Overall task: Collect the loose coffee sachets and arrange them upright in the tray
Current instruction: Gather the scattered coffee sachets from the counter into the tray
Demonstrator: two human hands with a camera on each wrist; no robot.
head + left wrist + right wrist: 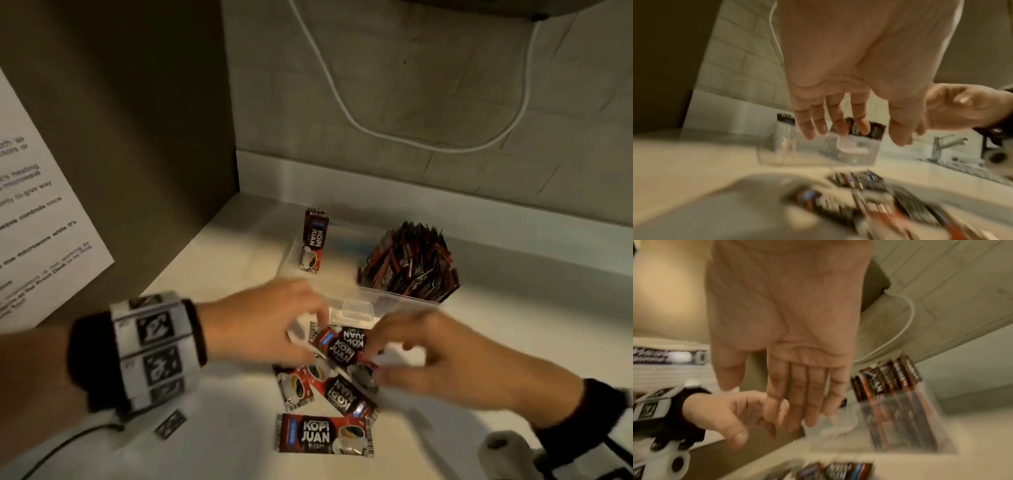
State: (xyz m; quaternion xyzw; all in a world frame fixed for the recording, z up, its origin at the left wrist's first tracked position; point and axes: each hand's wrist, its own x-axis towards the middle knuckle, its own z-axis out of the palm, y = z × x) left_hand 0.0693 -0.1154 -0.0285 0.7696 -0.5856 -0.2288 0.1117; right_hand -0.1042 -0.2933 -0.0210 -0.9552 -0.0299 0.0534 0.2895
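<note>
Over by the wall, the clear tray (404,298) already holds upright Kopi Juan sachets (409,260) (one stands alone). Loose sachets (325,435) remain on the counter; left hand (260,322) and right hand (442,359) hover, fingers relaxed, pinching nothing.

The loose sachets (324,433) under the grips are black and red with white lettering, a blue patch and a white cup; those upright in the clear tray (356,310) beyond match. The table (219,260) is off-white. The left wristband (154,349) carries black-and-white square markers.
</note>
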